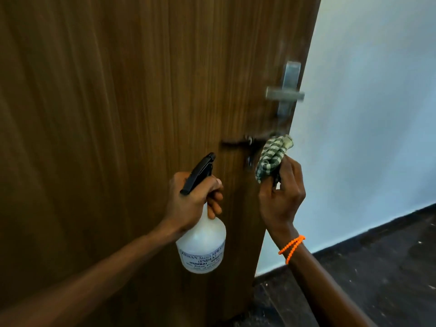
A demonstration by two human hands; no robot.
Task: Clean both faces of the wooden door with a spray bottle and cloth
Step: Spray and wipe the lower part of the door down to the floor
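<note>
A dark brown wooden door (118, 114) fills the left and middle of the head view, its free edge on the right. My left hand (191, 204) grips the neck of a white spray bottle (203, 246) with a black trigger head, nozzle pointing up at the door. My right hand (283, 197), with an orange bead bracelet on the wrist, holds a bunched green-and-white checked cloth (273, 154) against the door near its edge, beside a dark sliding latch (245, 143).
A metal lever handle (286, 93) on a long plate sits above the latch, close to the door edge. To the right stands a pale blue-white wall (372, 114) with a dark skirting, and a dark speckled floor (377, 279) below.
</note>
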